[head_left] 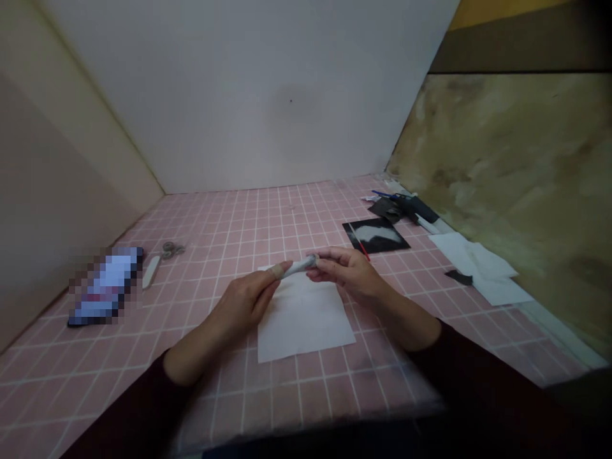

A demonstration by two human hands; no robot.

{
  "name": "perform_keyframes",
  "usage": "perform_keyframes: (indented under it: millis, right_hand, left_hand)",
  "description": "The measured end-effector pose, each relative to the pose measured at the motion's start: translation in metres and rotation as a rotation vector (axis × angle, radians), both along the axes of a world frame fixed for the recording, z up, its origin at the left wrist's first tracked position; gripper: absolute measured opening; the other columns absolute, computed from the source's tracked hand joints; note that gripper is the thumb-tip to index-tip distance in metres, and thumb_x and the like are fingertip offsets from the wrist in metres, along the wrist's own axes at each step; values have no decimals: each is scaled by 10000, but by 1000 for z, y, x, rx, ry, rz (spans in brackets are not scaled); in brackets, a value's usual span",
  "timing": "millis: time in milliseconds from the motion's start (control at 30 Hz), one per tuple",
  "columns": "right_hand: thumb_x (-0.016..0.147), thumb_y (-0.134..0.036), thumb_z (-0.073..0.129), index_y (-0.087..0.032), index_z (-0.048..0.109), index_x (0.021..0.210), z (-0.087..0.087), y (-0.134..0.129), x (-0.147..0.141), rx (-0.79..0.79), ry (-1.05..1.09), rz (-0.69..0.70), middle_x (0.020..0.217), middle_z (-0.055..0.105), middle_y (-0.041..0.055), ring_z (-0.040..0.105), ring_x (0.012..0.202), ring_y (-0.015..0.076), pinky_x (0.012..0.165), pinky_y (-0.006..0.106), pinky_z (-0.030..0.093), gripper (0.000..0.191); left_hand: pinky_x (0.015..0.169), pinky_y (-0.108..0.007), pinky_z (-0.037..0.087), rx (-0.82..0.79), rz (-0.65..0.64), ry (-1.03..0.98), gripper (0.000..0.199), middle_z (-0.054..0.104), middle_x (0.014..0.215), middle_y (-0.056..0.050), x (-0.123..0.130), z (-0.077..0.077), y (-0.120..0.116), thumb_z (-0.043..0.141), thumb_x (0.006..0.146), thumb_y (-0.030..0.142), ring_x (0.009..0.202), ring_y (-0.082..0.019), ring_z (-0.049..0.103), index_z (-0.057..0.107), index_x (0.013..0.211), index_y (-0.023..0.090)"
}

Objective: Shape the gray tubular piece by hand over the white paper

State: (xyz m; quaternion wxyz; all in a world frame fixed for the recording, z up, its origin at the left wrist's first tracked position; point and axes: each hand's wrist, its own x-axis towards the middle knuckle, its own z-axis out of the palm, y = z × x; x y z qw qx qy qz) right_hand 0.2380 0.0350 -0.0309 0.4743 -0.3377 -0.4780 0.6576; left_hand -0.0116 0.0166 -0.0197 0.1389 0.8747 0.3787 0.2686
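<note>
Checked for lettering, labels, brands, numbers and signs; found none legible. Noted reddish marking (99,297) on the bright screen (111,274) at far left, pixelated and unreadable as text or number.

A pink surface (229,229) with a white grid lies under it all. Near the middle is a white sheet (306,325). On the left lie a blurred phone (108,287), a pale strip (151,272) and, just beyond, a grey lump (168,250). Far right is a black card (396,245) with a whitish patch, dark pieces (421,209) beyond it; nearer, overlapping papers (502,290) and a dark scrap (459,277).
</note>
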Motion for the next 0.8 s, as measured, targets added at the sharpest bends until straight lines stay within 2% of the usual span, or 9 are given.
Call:
perform_keyframes:
  millis: [67, 167, 300, 467, 567, 633, 700, 800]
  right_hand:
    - [783, -345, 821, -185, 766, 1031, -2, 0, 0, -10, -9, 0, 929, 788, 64, 757, 809, 155, 866, 357, 623, 300]
    - [797, -337, 810, -187, 762, 1042, -6, 2, 1, -1, -38, -6, 944, 788, 65, 756, 802, 153, 854, 357, 628, 292]
    - [800, -345, 807, -194, 754, 1074, -7, 4, 2, 49, -55, -5, 974, 787, 62, 759, 828, 158, 883, 374, 620, 317]
    - [825, -333, 781, -215, 750, 1087, -1, 0, -1, 161, -84, 46, 1008, 766, 43, 742, 858, 148, 883, 353, 613, 289]
    - [862, -313, 741, -235, 736, 1112, 3, -5, -6, 243, -112, 75, 1016, 749, 34, 723, 884, 142, 858, 324, 610, 262]
    - [886, -302, 712, -241, 726, 1128, 3, -8, -9, 284, -141, 72, 1032, 737, 36, 709, 903, 144, 851, 317, 605, 250]
    - [900, -293, 690, -241, 718, 1141, 2, -11, -11, 327, -189, 77, 1048, 728, 43, 696, 919, 148, 840, 310, 595, 248]
    - [917, -281, 664, -235, 703, 1168, -3, -15, -16, 395, -274, 96, 1035, 720, 50, 684, 930, 158, 822, 306, 576, 258]
  left_hand:
    - [754, -349, 591, 96, 7, 98, 425, 749, 1031, -101, -1, -1, -1, 406, 1035, 233, 851, -200, 714, 502, 1447, 194]
    - [628, -328, 554, 232, 34, 235, 438, 665, 799, -53, -1, -1, -4, 400, 1033, 214, 690, -195, 646, 482, 1462, 181]
    - [590, -311, 528, 296, 50, 269, 435, 607, 760, -32, 3, -2, -7, 397, 1028, 198, 654, -192, 603, 463, 1458, 195]
    - [767, -382, 574, 95, -18, 137, 386, 688, 1059, -116, 9, -3, -8, 409, 1009, 179, 903, -233, 680, 451, 1392, 172]
    - [851, -381, 551, -20, -61, 32, 354, 674, 1180, -118, 11, 0, -9, 409, 1011, 183, 1016, -227, 667, 450, 1363, 197]
    - [813, -343, 531, -106, -48, -40, 263, 685, 1103, -89, 12, 2, -9, 425, 1009, 203, 945, -200, 661, 499, 1261, 193]
    - [716, -301, 498, -219, -16, -92, 156, 669, 928, -42, 13, 4, -10, 441, 1005, 250, 788, -166, 627, 536, 1110, 183]
    - [638, -278, 438, -372, 6, -124, 195, 591, 769, 3, 14, 8, -9, 427, 1005, 331, 669, -142, 554, 527, 924, 185]
